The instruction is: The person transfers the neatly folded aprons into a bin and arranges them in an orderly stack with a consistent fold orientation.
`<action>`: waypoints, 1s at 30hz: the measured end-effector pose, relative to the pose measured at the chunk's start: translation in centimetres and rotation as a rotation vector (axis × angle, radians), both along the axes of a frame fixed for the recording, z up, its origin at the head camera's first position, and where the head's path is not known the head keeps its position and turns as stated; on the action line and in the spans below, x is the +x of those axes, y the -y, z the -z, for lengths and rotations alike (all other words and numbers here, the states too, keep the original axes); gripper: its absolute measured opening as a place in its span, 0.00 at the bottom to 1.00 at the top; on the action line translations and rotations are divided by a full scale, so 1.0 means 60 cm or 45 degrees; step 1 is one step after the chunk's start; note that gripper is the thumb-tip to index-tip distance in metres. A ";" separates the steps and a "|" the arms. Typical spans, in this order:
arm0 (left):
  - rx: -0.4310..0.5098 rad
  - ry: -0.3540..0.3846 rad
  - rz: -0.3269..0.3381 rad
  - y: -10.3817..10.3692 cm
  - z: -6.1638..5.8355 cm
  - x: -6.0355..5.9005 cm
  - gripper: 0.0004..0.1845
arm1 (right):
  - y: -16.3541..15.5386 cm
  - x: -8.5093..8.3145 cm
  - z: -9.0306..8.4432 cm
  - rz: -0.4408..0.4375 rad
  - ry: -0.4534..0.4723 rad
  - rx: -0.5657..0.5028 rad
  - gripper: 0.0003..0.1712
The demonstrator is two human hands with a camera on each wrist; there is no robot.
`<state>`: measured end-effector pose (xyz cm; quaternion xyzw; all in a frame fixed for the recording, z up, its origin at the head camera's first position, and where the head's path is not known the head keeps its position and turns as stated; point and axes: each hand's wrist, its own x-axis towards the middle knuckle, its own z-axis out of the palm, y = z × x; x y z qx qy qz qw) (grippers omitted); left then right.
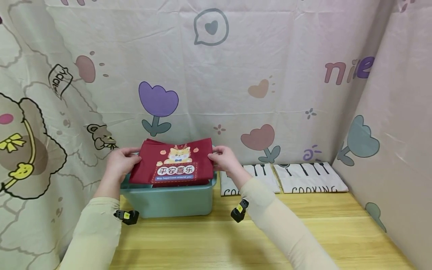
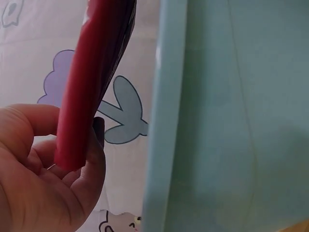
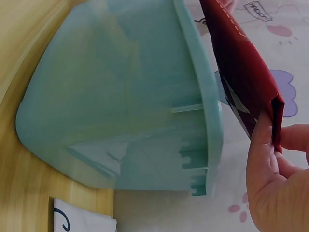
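Yellow wood grain runs bare along the near edge of the desk, where two pale sleeves reach in. Past that, toward the left part of the desk, stands a teal plastic bin. Over its rim sits a stack of red folded bags printed with a cartoon animal, tilted toward the camera and not yet sunk inside; whether its far side rests on the rim cannot be told. The left hand pinches the stack's left edge, thumb on top and fingers curled beneath, as the left wrist view shows; the right hand pinches the right edge the same way. So the stack looks gathered but not let go. At the far right edge of the desk lie white cloths marked COOKING, untouched, against the patterned curtain.
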<state>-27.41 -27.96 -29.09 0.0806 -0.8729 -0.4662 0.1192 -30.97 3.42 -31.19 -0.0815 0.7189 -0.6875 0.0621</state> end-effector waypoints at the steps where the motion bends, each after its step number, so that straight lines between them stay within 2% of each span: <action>1: -0.012 0.005 -0.003 0.001 0.002 -0.001 0.25 | 0.002 -0.001 0.002 0.004 -0.002 0.009 0.14; 6: -0.068 0.033 -0.015 0.004 0.006 -0.008 0.25 | 0.012 -0.007 0.009 0.023 -0.026 0.065 0.11; 17: -0.198 0.060 -0.027 0.011 0.009 -0.024 0.23 | 0.022 -0.014 0.011 0.044 -0.054 0.161 0.12; 24: -0.244 0.101 -0.015 0.014 0.002 -0.027 0.24 | 0.026 -0.016 0.008 0.063 -0.076 0.227 0.13; 26: -0.294 0.103 -0.003 0.015 -0.001 -0.024 0.23 | 0.026 -0.016 0.008 0.089 -0.114 0.335 0.16; 30: -0.441 0.071 0.012 0.018 -0.004 -0.018 0.24 | 0.022 -0.016 0.008 0.180 -0.304 0.675 0.21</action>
